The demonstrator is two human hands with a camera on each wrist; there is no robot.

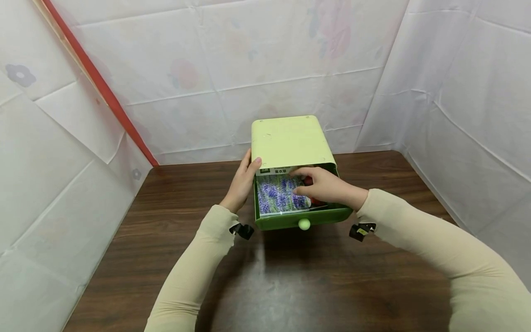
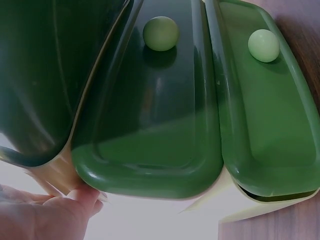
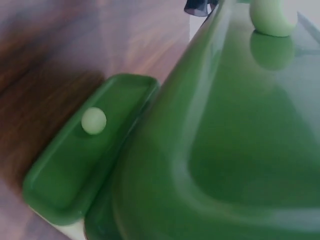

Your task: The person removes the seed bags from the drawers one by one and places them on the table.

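Observation:
A pale green cabinet stands on the table, its dark green top drawer pulled out. Inside lies a flat packet with a purple-flower picture. Something red is partly visible beside it, under my right hand. My right hand reaches into the drawer over the packet's right part. Its thumb and index finger are apart, and the other fingers are mostly hidden. My left hand rests against the cabinet's left side, thumb near the front top edge; some fingers show in the left wrist view.
Below the pulled-out drawer are two more green drawers, a middle one and a bottom one, both with round pale knobs. The dark wooden table extends in front. White cloth hangs behind and at both sides.

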